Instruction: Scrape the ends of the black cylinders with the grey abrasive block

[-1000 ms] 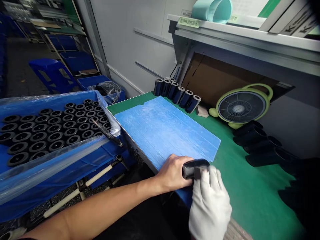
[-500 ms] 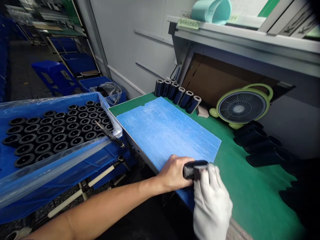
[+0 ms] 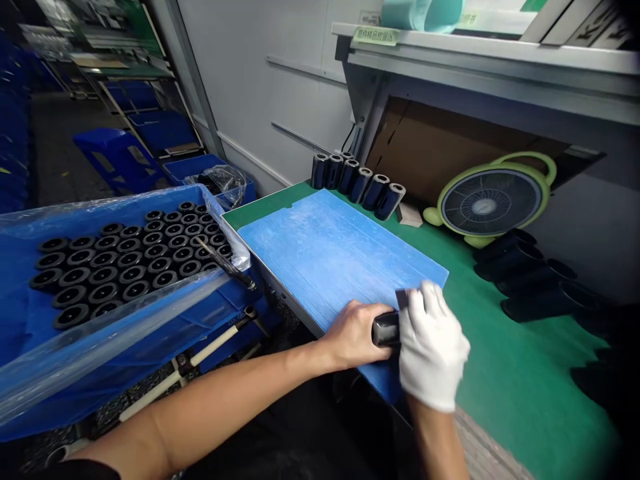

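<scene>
My bare left hand (image 3: 353, 335) is closed round a glossy black tube-like part (image 3: 385, 329), held sideways over the near edge of a blue sheet (image 3: 320, 257). White-gloved, my right hand (image 3: 434, 347) pinches a small dark flat pad (image 3: 402, 298) whose edge sticks out past the fingertips. The glove lies against the right end of the black part and hides that end. Whether the pad touches the part I cannot tell.
Left of the bench stands a plastic-lined blue crate (image 3: 210, 193) of black ring-topped parts. Several black tubes (image 3: 376, 193) line the back of the green bench (image 3: 510, 360), beside a wooden block (image 3: 410, 215) and a green fan (image 3: 493, 203). More dark cylinders (image 3: 540, 297) lie at right.
My right hand has moved up and forward along the black part, and the pad now sits above it. My left hand keeps its hold. The view has shifted slightly.
</scene>
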Available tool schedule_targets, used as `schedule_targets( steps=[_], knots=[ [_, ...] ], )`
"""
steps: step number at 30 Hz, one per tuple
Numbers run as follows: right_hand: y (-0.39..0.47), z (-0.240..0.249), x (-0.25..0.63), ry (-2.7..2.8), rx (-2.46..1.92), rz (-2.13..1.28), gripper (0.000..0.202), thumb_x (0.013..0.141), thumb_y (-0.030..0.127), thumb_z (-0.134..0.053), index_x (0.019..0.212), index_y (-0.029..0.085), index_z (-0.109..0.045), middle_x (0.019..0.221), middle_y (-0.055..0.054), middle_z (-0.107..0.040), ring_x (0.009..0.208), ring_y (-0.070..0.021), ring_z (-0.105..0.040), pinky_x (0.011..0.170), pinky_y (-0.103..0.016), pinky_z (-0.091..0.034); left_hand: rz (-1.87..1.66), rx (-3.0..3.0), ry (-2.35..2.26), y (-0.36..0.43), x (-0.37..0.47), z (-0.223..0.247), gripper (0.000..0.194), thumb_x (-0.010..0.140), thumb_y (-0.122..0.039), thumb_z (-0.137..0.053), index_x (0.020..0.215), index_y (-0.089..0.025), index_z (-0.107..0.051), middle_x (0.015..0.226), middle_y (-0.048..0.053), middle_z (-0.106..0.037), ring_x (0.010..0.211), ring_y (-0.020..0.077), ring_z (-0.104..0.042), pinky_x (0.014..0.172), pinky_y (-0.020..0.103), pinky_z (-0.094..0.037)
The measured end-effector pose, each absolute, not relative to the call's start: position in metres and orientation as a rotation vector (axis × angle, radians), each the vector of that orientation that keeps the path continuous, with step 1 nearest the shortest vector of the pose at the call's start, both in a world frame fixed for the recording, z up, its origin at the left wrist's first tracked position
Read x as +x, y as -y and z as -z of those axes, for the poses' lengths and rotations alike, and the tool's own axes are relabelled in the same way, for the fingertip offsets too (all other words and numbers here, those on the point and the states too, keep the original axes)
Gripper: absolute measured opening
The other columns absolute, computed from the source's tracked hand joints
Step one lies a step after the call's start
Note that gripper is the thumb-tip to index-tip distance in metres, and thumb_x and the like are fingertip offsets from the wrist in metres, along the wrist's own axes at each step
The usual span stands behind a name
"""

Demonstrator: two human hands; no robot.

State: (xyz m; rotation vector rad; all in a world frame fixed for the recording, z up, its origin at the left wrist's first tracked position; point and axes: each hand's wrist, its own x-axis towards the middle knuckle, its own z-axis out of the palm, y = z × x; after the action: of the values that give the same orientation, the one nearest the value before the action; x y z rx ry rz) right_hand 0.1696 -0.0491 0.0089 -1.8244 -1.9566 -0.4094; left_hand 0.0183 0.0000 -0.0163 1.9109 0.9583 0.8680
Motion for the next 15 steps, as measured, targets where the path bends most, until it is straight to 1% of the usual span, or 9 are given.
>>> schedule_targets(
  steps=[1, 4, 7, 9, 11, 12, 13, 14, 15],
  knots=[
    [0.051, -0.009, 0.17, 1.95, -1.802, 0.406, 0.036, 0.11, 0.033, -0.03, 0.123, 0.018, -0.06, 0.142, -0.017, -0.058, 0.138, -0.0305, -0.051, 0.099, -0.042, -0.05, -0.874, 1.908, -0.948, 0.0, 0.018, 0.017, 0.055, 0.071, -0.026, -0.082, 0.125, -0.022, -0.073, 0.115, 0.005, -0.082, 0.101, 0.0281, -0.077, 0.099, 0.037, -0.057],
    [0.053, -0.012, 0.169, 1.942, -1.849, 0.399, 0.036, 0.11, 0.033, -0.029, 0.116, 0.018, -0.061, 0.127, -0.015, -0.064, 0.121, -0.0288, -0.06, 0.088, -0.039, -0.05, -0.863, 1.93, -0.898, 0.0, 0.017, 0.017, 0.051, 0.072, -0.025, -0.08, 0.122, -0.022, -0.074, 0.114, 0.005, -0.082, 0.102, 0.0277, -0.078, 0.1, 0.036, -0.056],
    [0.052, -0.014, 0.162, 2.006, -1.923, 0.422, 0.035, 0.11, 0.032, -0.029, 0.112, 0.019, -0.061, 0.129, -0.015, -0.063, 0.124, -0.0296, -0.058, 0.089, -0.04, -0.048, -0.841, 1.94, -0.915, -0.001, 0.017, 0.016, 0.048, 0.072, -0.029, -0.081, 0.119, -0.02, -0.075, 0.107, 0.006, -0.082, 0.1, 0.0293, -0.078, 0.094, 0.036, -0.058],
    [0.054, -0.011, 0.159, 1.972, -1.897, 0.437, 0.036, 0.11, 0.034, -0.03, 0.118, 0.018, -0.061, 0.138, -0.016, -0.06, 0.13, -0.0306, -0.055, 0.091, -0.04, -0.049, -0.86, 1.919, -0.934, -0.001, 0.017, 0.016, 0.049, 0.072, -0.028, -0.08, 0.12, -0.02, -0.074, 0.111, 0.006, -0.082, 0.101, 0.029, -0.078, 0.095, 0.036, -0.058],
    [0.051, -0.008, 0.162, 1.874, -1.871, 0.428, 0.037, 0.11, 0.036, -0.031, 0.12, 0.016, -0.062, 0.139, -0.018, -0.06, 0.131, -0.0317, -0.055, 0.093, -0.041, -0.049, -0.886, 1.9, -0.927, -0.001, 0.018, 0.016, 0.051, 0.071, -0.028, -0.081, 0.121, -0.021, -0.075, 0.114, 0.006, -0.081, 0.103, 0.0279, -0.077, 0.098, 0.035, -0.058],
    [0.046, -0.009, 0.168, 1.855, -1.871, 0.398, 0.038, 0.109, 0.035, -0.031, 0.117, 0.015, -0.063, 0.136, -0.019, -0.061, 0.129, -0.0315, -0.055, 0.095, -0.042, -0.048, -0.896, 1.896, -0.925, -0.001, 0.018, 0.016, 0.052, 0.071, -0.027, -0.081, 0.121, -0.021, -0.075, 0.114, 0.005, -0.081, 0.103, 0.0276, -0.077, 0.099, 0.035, -0.057],
    [0.037, -0.011, 0.177, 1.881, -1.89, 0.319, 0.039, 0.109, 0.034, -0.031, 0.109, 0.016, -0.065, 0.128, -0.017, -0.064, 0.12, -0.0293, -0.06, 0.092, -0.041, -0.048, -0.897, 1.895, -0.925, -0.001, 0.018, 0.016, 0.053, 0.07, -0.028, -0.082, 0.122, -0.02, -0.075, 0.113, 0.005, -0.081, 0.103, 0.0274, -0.077, 0.1, 0.035, -0.057],
    [0.026, -0.015, 0.189, 1.893, -1.881, 0.284, 0.04, 0.109, 0.035, -0.033, 0.107, 0.017, -0.068, 0.123, -0.015, -0.066, 0.115, -0.0271, -0.062, 0.092, -0.039, -0.048, -0.891, 1.896, -0.927, -0.001, 0.018, 0.016, 0.054, 0.07, -0.028, -0.082, 0.123, -0.02, -0.075, 0.111, 0.005, -0.082, 0.101, 0.0272, -0.077, 0.099, 0.036, -0.057],
    [0.015, -0.021, 0.203, 1.901, -1.866, 0.258, 0.042, 0.109, 0.037, -0.033, 0.107, 0.018, -0.071, 0.124, -0.013, -0.067, 0.116, -0.0249, -0.062, 0.093, -0.037, -0.048, -0.882, 1.895, -0.932, 0.0, 0.018, 0.015, 0.055, 0.069, -0.028, -0.083, 0.123, -0.02, -0.075, 0.11, 0.005, -0.082, 0.099, 0.0267, -0.077, 0.099, 0.036, -0.057]
  ],
)
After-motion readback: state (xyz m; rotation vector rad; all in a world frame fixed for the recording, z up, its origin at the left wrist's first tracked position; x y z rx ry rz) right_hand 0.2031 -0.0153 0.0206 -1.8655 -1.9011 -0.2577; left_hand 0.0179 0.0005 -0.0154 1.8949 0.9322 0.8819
